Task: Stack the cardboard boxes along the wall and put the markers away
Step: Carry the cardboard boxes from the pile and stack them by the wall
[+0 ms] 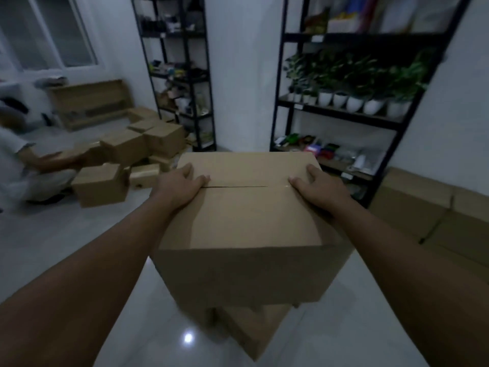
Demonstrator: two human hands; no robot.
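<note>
**Cardboard box steadied on top of a second one**

Cardboard fills the middle of the head view: a large closed box (246, 221) sits on a smaller box (254, 329) that shows beneath it on the glossy floor (79, 247). Both hands lie on its top face, either side of the centre flap seam. The left hand (182, 185) rests at 9 o'clock of the lid, the right hand (317, 188) at 3 o'clock. Each grip is loose and flat, fingers nearly straight and pressing down on the cardboard, not curled round an edge. That hold suits steadying or squaring the upper box on the lower one, not lifting it; a lift would likely call for fingers under the sides.

More closed boxes (436, 215) lie in a row against the right-hand wall at 3 o'clock, the likely home for this pair. At 10 o'clock a loose heap of smaller boxes (137, 147) is scattered on the floor, near a second person (23, 165) sitting low at the left edge. Two black shelving units stand at 12 and 1 o'clock; the nearer one (344, 115) carries white-potted plants. No markers can be made out; the lower shelf holds small items too blurred to name.
</note>
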